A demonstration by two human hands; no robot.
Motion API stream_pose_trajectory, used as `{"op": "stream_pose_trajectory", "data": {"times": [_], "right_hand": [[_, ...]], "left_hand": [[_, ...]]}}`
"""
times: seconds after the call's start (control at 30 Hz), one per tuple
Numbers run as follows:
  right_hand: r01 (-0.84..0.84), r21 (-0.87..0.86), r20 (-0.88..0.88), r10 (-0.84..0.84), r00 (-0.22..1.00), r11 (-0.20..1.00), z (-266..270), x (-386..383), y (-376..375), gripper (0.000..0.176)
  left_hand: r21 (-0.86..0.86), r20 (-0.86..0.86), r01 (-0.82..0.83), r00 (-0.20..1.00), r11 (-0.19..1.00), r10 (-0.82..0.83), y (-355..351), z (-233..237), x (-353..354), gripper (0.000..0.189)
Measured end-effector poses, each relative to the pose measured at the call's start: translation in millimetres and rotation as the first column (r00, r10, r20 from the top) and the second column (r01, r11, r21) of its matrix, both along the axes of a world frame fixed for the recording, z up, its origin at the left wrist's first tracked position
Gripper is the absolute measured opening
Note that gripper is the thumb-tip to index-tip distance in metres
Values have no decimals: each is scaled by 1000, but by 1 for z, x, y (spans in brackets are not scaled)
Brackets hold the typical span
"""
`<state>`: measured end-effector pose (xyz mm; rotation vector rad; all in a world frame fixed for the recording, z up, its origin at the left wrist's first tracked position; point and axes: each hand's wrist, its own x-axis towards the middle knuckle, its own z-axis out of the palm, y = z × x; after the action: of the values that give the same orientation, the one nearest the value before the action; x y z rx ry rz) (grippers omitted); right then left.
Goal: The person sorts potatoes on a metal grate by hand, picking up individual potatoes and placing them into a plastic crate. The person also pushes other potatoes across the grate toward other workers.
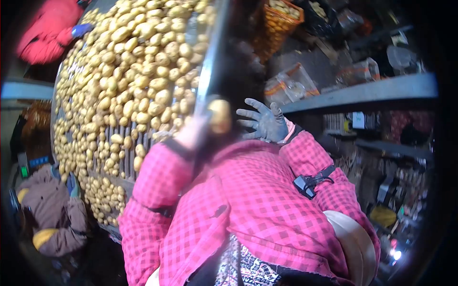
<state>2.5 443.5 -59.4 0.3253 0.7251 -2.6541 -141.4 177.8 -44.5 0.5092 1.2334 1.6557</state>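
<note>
Your left hand [200, 128] is blurry but seems shut on one potato [219, 116], right by the edge of the belt [117, 164], where more potatoes [138, 71] lie spread out, prob. so they're easy to reach. Your right hand [265, 123], in a grey glove, is open w/ fingers spread, holding nothing. No words I can read.

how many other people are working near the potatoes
2: a person in a red jacket at top left, a person in a brown jacket at lower left; others may be hidden.
</note>
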Motion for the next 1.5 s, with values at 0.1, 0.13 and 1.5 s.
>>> {"op": "stream_pose_trajectory", "data": {"times": [0.1,0.13,1.5], "right_hand": [[-53,-211,-34,46,998,976,-28,-12,-18,67],[-85,-317,-38,77,996,945,-28,-15,-22,63],[-695,119,290,644,708,710,8,-125,-179,22]], "left_hand": [[-95,-481,9,875,995,-54,24,36,36,56],[-13,-290,61,955,998,-62,25,44,43,55],[-720,-694,-665,677,201,-246,-198,-23,86,50]]}}
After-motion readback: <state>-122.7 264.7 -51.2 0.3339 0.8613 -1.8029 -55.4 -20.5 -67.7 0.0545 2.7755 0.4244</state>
